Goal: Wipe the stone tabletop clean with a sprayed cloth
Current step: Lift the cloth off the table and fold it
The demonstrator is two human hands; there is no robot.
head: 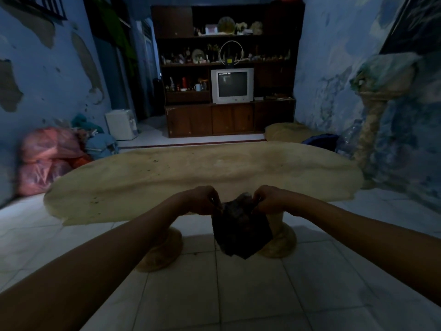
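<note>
A long beige stone tabletop [167,175] stretches across the middle of the view, with dark specks scattered over its surface. In front of its near edge a dark cloth [241,230] hangs down. My left hand [202,199] pinches the cloth's upper left corner and my right hand [269,199] pinches its upper right corner, so the cloth is spread between them above the tiled floor. No spray bottle shows in the view.
The table stands on two stone feet [162,252] on white floor tiles. Pink plastic bags [47,158] lie at the left wall. A dark cabinet with a television [232,86] stands behind. A large plastic bottle [349,137] and a stone bench [291,131] sit at the right.
</note>
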